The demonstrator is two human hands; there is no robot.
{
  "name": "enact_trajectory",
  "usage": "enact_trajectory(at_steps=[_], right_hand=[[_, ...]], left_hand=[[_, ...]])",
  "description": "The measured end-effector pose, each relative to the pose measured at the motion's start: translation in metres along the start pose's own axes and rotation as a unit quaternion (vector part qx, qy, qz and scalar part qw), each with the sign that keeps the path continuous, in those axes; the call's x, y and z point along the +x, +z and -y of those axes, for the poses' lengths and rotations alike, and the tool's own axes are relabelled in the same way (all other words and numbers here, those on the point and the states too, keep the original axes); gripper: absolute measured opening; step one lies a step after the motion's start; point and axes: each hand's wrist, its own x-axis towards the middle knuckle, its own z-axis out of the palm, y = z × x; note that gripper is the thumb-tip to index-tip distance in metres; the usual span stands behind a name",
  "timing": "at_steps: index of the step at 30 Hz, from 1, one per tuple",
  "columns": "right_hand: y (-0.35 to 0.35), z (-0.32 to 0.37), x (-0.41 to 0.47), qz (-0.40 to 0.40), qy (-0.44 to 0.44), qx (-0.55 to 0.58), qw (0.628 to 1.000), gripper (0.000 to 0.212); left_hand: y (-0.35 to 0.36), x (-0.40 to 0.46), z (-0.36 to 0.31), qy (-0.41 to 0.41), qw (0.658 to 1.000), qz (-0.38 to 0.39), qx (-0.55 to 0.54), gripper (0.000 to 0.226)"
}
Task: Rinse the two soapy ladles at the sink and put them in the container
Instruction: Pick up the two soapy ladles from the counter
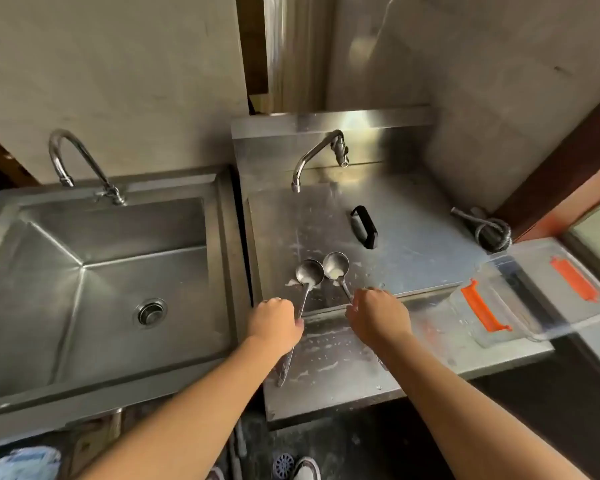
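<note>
Two steel ladles lie side by side on the steel cover (413,244) of the right-hand unit, bowls up and holding white suds. My left hand (276,323) grips the handle of the left ladle (309,273), whose handle end sticks out below my wrist. My right hand (378,315) closes on the handle of the right ladle (336,266). A clear plastic container (534,299) with orange latches sits at the right edge of the counter. The open sink (94,271) with its drain is to the left, and no water runs from its tap (70,161).
A second tap (317,157) hangs over the covered unit, also dry. A black handle (364,226) stands on the cover behind the ladles. A coiled metal hose (489,230) lies at the back right. Suds streak the front ledge (329,362).
</note>
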Motion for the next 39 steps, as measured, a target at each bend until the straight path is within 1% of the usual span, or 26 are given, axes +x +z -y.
enact_trajectory(at_steps=[1, 4, 9, 10, 13, 14, 16, 20, 22, 25, 30, 34, 39], right_hand=[[0.003, 0.0, 0.002, 0.008, 0.014, 0.001, 1.0, 0.021], [0.012, -0.001, 0.005, 0.009, 0.059, 0.018, 0.998, 0.023], [0.023, -0.006, 0.013, 0.032, 0.121, 0.055, 0.991, 0.026], [0.025, -0.007, 0.014, 0.043, 0.13, 0.057, 0.989, 0.026], [0.031, -0.008, 0.02, 0.074, 0.16, 0.084, 0.981, 0.031], [0.033, -0.009, 0.022, 0.085, 0.172, 0.101, 0.976, 0.031], [0.037, -0.011, 0.025, 0.102, 0.186, 0.141, 0.967, 0.031], [0.04, -0.015, 0.028, 0.131, 0.181, 0.21, 0.952, 0.028], [0.039, -0.014, 0.028, 0.146, 0.18, 0.236, 0.944, 0.024], [0.036, -0.012, 0.028, 0.155, 0.184, 0.261, 0.935, 0.024], [0.025, -0.01, 0.026, 0.174, 0.188, 0.31, 0.915, 0.027], [0.012, 0.002, 0.026, 0.193, 0.179, 0.327, 0.907, 0.026], [-0.011, 0.042, 0.018, 0.206, 0.157, 0.358, 0.897, 0.027]], left_hand=[[0.003, 0.003, 0.0, -0.005, 1.0, 0.017, -0.002, 0.034], [0.016, 0.007, 0.001, -0.027, 0.999, 0.024, -0.029, 0.035], [0.029, 0.013, 0.002, -0.073, 0.989, 0.037, -0.123, 0.033], [0.031, 0.013, 0.001, -0.084, 0.984, 0.044, -0.148, 0.034], [0.038, 0.014, -0.001, -0.113, 0.968, 0.045, -0.221, 0.05], [0.04, 0.015, -0.001, -0.12, 0.96, 0.046, -0.25, 0.05], [0.044, 0.017, -0.001, -0.135, 0.941, 0.059, -0.303, 0.042], [0.047, 0.018, 0.001, -0.163, 0.908, 0.087, -0.377, 0.024], [0.047, 0.018, 0.002, -0.175, 0.891, 0.091, -0.408, 0.026], [0.043, 0.016, 0.002, -0.193, 0.863, 0.102, -0.456, 0.021], [0.026, 0.002, 0.011, -0.206, 0.841, 0.111, -0.488, 0.018], [0.007, -0.015, 0.029, -0.23, 0.802, 0.105, -0.54, 0.014], [-0.013, -0.034, 0.069, -0.256, 0.743, 0.079, -0.613, 0.016]])
